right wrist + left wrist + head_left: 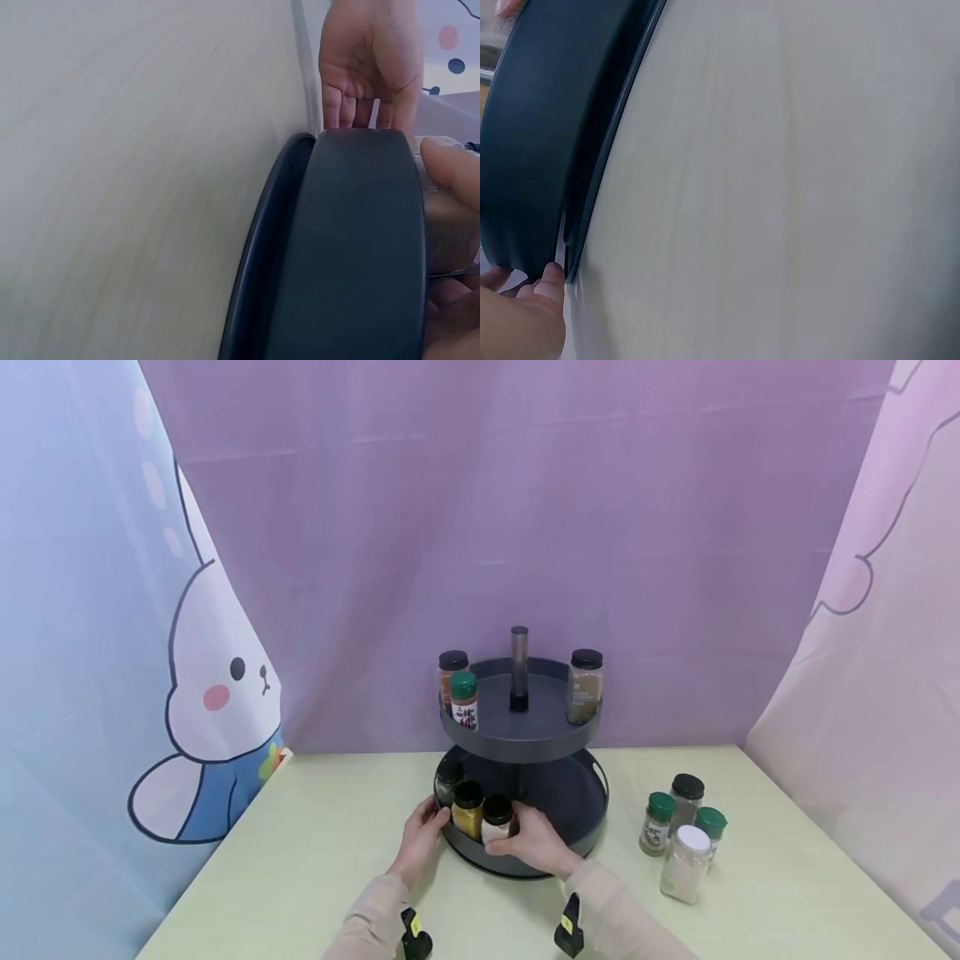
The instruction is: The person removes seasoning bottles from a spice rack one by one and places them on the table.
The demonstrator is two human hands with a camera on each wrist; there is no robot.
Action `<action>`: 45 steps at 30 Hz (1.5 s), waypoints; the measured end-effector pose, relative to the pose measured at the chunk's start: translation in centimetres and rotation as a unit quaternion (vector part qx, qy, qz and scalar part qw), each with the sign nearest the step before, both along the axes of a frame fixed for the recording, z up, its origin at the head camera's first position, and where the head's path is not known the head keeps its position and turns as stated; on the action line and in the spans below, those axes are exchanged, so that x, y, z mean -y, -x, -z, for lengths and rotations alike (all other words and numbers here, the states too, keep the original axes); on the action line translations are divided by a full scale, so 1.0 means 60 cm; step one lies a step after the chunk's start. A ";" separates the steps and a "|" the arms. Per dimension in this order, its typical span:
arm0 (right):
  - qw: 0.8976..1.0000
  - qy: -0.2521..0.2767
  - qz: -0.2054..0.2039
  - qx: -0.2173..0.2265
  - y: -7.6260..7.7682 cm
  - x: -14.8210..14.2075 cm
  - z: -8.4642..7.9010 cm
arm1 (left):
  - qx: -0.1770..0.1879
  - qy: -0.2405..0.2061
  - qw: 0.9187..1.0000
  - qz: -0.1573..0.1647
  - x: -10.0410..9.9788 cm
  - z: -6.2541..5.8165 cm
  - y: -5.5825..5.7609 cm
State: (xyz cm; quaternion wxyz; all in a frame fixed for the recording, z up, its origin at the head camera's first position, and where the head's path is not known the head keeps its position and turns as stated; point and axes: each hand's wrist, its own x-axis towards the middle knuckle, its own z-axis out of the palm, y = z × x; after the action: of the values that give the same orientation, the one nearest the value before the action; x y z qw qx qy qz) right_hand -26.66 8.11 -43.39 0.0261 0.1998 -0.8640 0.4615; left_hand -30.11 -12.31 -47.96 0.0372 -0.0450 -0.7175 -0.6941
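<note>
A dark two-tier turntable [517,866] stands on the table. On its lower tray, my right hand [538,842] holds a black-capped spice jar [495,828] with pale contents, thumb in front; the right wrist view also has this jar [448,232] just inside the rim. Beside it sits a yellow spice jar [467,820] with a black cap. A darker jar [446,787] is further back on the left. My left hand [422,839] grips the lower tray's left edge; in the left wrist view its fingers [549,281] reach the rim's cutout.
The upper tray [517,750] carries a black-capped orange jar [453,662], a green-capped jar [464,702] and a black-capped brownish jar [585,689]. Right of the turntable several jars stand grouped, including a white-capped one [685,866] and a green-capped one [656,827]. Purple cloth [480,527] hangs behind.
</note>
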 end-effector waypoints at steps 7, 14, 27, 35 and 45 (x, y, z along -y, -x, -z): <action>1.000 0.017 0.002 -0.004 -0.004 -0.002 -0.005 | 0.002 0.004 1.000 -0.006 -0.001 0.001 -0.002; 1.000 0.026 0.003 0.002 -0.011 -0.009 -0.014 | 0.003 0.006 1.000 -0.010 -0.001 0.002 -0.003; 0.999 0.027 0.022 -0.010 -0.018 -0.028 -0.034 | 0.001 0.004 1.000 -0.002 -0.003 -0.003 -0.004; 0.999 0.026 0.033 -0.021 -0.024 -0.041 -0.047 | -0.001 0.000 1.000 0.000 -0.002 -0.002 -0.002; 0.998 0.014 0.058 -0.028 -0.028 -0.055 -0.052 | 0.005 -0.004 1.000 0.001 -0.001 -0.002 -0.001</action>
State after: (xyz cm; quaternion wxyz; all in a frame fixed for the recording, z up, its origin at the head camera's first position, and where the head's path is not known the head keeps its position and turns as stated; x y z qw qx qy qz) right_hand -25.00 11.40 -40.27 0.0793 0.1621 -0.8664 0.4657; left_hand -30.06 -12.25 -47.83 0.0335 -0.0419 -0.7148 -0.6972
